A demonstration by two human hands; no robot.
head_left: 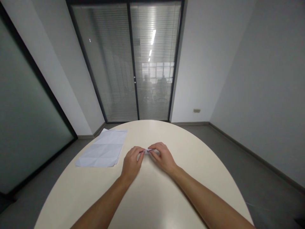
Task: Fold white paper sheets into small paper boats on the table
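1. White, creased sheets of paper [102, 149], lying flat by the left edge of the round table [147, 197], overlapping loosely; one corner shows at the far end. Neither hand touches them.
2. Left hand [131, 162]: forearm reaching in from the near side, wrist low, knuckles up. Thumb and fingertips brought together, clamped on one end of a small white piece [146, 151].
3. The piece itself: between the two hands, mid-table, nearer the far edge than the near side. Detail too small to read; cannot tell if it touches the tabletop. Step in hand, by my judgement: close two-handed fingertip work. Next move seems to call for fine finger motion, both ends kept under control.
4. Right hand [165, 159]: forearm slanting in from near right, index and thumb pinched on the other end, mirroring the left.
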